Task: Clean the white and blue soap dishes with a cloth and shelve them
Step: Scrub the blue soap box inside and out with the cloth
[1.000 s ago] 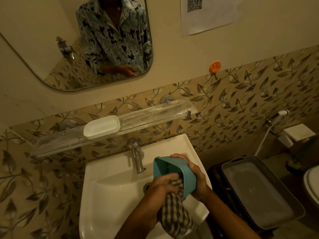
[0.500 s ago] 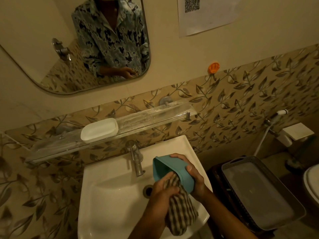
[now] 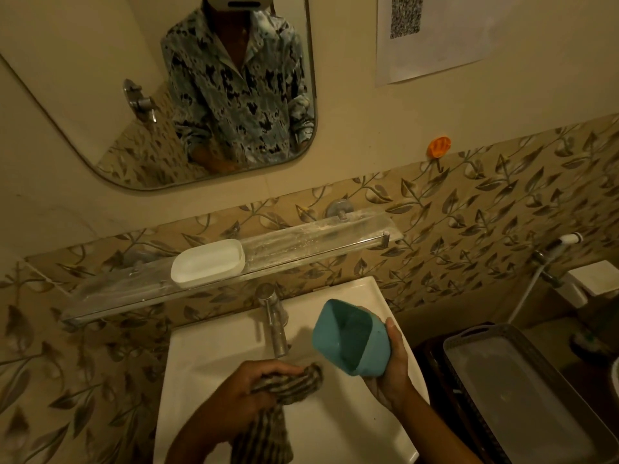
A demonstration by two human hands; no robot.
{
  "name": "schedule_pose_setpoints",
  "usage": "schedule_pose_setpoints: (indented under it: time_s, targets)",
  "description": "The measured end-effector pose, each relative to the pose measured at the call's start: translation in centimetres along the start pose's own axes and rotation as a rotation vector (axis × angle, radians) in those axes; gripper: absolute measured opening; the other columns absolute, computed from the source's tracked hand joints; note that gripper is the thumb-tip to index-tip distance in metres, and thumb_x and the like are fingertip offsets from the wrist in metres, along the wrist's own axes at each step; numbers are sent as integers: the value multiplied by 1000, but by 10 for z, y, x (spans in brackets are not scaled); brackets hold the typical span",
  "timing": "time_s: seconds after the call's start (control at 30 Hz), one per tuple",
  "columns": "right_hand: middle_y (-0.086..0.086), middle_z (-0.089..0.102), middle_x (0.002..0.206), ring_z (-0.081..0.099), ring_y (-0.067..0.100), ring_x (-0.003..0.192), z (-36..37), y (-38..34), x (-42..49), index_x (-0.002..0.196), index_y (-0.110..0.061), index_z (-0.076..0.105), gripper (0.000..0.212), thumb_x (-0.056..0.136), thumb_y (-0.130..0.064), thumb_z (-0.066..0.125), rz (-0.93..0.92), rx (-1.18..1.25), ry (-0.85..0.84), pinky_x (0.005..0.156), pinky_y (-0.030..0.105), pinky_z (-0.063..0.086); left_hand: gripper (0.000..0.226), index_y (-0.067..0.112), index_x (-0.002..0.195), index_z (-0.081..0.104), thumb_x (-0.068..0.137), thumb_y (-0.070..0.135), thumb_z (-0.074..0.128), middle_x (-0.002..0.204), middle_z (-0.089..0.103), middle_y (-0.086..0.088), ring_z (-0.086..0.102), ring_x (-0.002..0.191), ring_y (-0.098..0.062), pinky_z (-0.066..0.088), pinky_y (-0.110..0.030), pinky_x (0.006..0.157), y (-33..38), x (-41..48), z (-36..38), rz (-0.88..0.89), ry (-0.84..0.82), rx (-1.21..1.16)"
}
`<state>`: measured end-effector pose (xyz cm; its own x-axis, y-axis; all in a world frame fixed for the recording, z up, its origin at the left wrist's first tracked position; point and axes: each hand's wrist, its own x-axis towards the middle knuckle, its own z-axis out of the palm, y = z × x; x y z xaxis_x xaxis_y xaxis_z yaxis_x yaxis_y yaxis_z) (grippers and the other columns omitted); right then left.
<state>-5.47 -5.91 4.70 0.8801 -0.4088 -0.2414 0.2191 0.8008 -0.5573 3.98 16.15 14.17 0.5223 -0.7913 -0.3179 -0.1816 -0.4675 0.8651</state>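
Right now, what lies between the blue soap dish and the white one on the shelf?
The steel tap, standing at the sink's back edge, in the head view.

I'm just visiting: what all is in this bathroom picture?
white soap dish: one, white, on the glass shelf
blue soap dish: one, blue, held over the sink
cloth: one, striped, bunched over the sink
glass shelf: one, clear, on the tiled wall
sink: one, white, below the shelf
tap: one, silver, at the sink's back
basket: one, grey, right of the sink
hands: two; left hand grips the cloth, right hand holds the blue soap dish
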Motion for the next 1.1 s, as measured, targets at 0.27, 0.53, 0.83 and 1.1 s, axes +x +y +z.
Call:
schedule_pose_setpoints:
  time_s: [0.27, 0.53, 0.83, 1.1]
  targets:
    - [19, 62, 120, 58, 36, 107, 5, -4, 0, 124, -12, 57, 62, 80, -53, 43, 57, 132, 85, 73, 46, 58, 24, 6, 94, 67, 84, -11, 53, 108, 67, -22, 65, 91, -30, 49, -32, 81, -96, 40, -61, -345, 610, -224]
    - [13, 72, 108, 57, 38, 111, 8, 10, -3, 93, -21, 79, 62, 95, -54, 26, 128, 170, 205, 87, 51, 45, 37, -3, 121, 55, 85, 1, 60, 110, 60, -18, 57, 99, -29, 52, -40, 86, -117, 106, -81, -367, 988, -985]
    - [19, 69, 113, 55, 42, 114, 12, 11, -5, 107, -17, 73, 58, 87, -59, 37, 159, 146, 189, 88, 58, 44, 38, -2, 118, 60, 81, 2, 69, 125, 58, -20, 53, 115, -34, 42, -36, 92, -152, 122, -46, -371, 677, -124]
    - [22, 65, 119, 64, 43, 104, 28, 20, 2, 113, -17, 71, 68, 79, -66, 39, 194, 130, 11, 82, 63, 49, 31, 21, 112, 60, 88, 1, 60, 122, 61, -6, 55, 119, -25, 47, -35, 96, -112, 71, -18, -152, 542, -270]
